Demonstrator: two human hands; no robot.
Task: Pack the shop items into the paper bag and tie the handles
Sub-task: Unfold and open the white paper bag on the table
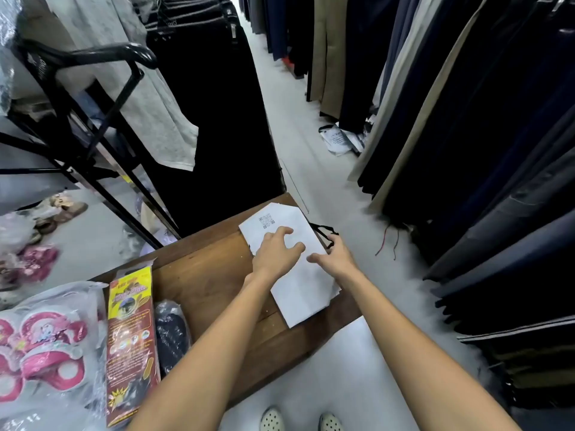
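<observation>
Looking down at two bare forearms reaching over a dark brown wooden table (217, 275) in a clothes shop aisle. Under both hands, a flat white paper bag (306, 293) with a small printed square code near its far end, lying folded shut on the table's far corner. Left hand (275, 255) pressed palm down on the bag, fingers spread apart, clamped on nothing. Right hand (337, 259) just beside it at the bag's right edge, fingers curled near the thin black cord handles (323, 233) that trail off the table edge; whether pinching a cord or only touching the paper, cannot tell.

Well to the left of the left hand, near the elbow, the shop items waiting unpacked: a long red and yellow printed packet (132, 337), a dark knitted item in clear plastic wrap (171, 331) just beside it, and pink and white children's sandals in a clear bag (43, 346) further left still. Dark hanging trousers (466, 150) to the right of the right hand, beyond the table.

Judged as the opening step: bag still flat, nothing inside. Next move likely calls for holding one side down, pulling the mouth open by the handle end, and standing the bag up before reaching left for the first packet. Handles not yet tied.
</observation>
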